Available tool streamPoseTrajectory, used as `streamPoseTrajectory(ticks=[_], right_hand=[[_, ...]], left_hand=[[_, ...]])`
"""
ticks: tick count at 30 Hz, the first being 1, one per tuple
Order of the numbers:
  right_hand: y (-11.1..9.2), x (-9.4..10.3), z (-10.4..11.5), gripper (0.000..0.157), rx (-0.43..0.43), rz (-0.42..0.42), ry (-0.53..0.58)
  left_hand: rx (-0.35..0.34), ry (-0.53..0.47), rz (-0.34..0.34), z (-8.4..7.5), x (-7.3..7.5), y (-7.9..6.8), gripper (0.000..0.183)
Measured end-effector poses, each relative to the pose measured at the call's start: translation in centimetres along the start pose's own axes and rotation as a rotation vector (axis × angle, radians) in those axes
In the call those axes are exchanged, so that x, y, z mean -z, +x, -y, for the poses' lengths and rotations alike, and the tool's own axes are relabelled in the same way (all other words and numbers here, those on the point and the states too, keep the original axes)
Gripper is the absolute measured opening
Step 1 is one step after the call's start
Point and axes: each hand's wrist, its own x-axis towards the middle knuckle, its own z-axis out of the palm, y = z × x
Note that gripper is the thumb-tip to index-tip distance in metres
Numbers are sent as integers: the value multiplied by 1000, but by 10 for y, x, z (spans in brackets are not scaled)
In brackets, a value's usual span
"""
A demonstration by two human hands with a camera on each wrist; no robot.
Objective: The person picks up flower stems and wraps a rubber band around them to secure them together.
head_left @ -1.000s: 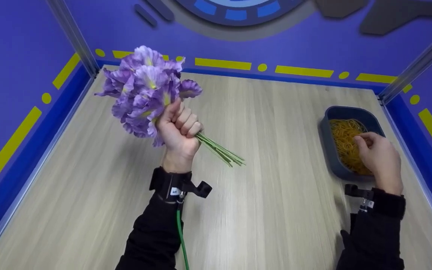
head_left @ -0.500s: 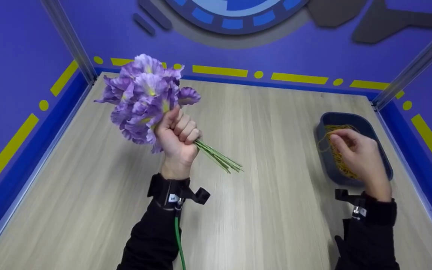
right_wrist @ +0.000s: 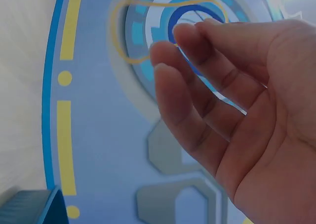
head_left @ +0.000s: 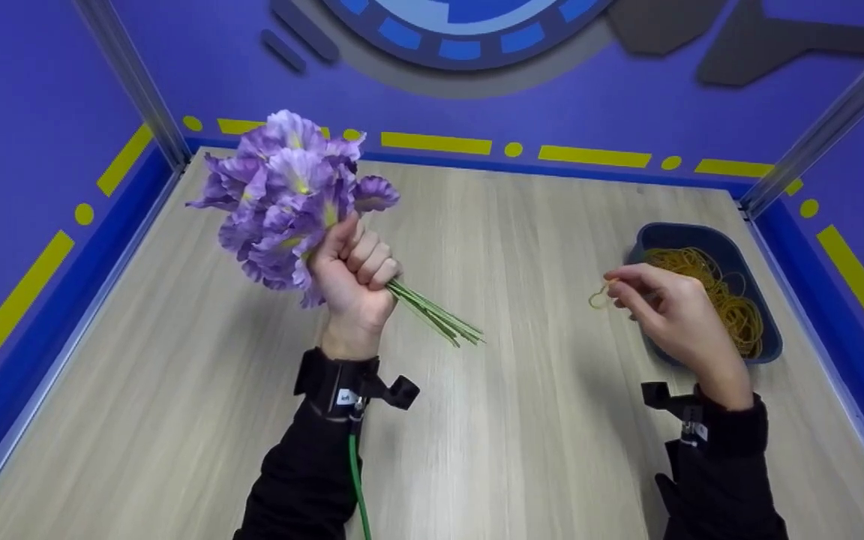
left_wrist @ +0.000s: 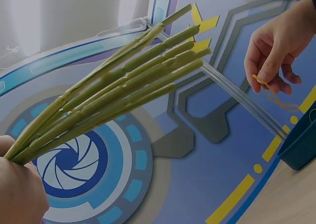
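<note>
My left hand (head_left: pixel 357 281) grips a bunch of purple artificial irises (head_left: pixel 282 199) just under the blooms, held up over the table. Green stems (head_left: pixel 436 311) stick out below the fist toward the lower right; in the left wrist view the stems (left_wrist: pixel 113 85) spread apart at their cut ends. Between thumb and forefinger, my right hand (head_left: pixel 676 319) pinches a thin yellow rubber band (head_left: pixel 598 296), raised left of the dark bin. The right wrist view shows that rubber band (right_wrist: pixel 118 33) as a loose loop, the other fingers curving beside it.
A dark blue-grey bin (head_left: pixel 773 341) with many yellow rubber bands (head_left: pixel 743 322) stands at the right of the wood-grain table (head_left: pixel 507 420). Blue-purple panels (head_left: pixel 552 105) wall the table at the back and both sides. A green cable (head_left: pixel 359 480) runs along the left sleeve.
My right hand has lifted out of the bin with a rubber band and moved left, past the bin's near-left edge. My left hand keeps its grip on the irises, nearly still.
</note>
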Motion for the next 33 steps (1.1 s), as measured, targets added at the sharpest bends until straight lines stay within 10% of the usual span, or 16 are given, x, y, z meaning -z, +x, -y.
streamPoseTrajectory(ticks=[33], right_hand=[[-3, -38, 78, 43, 520, 91, 153]], left_hand=[[67, 111, -28, 21, 11, 0, 53]])
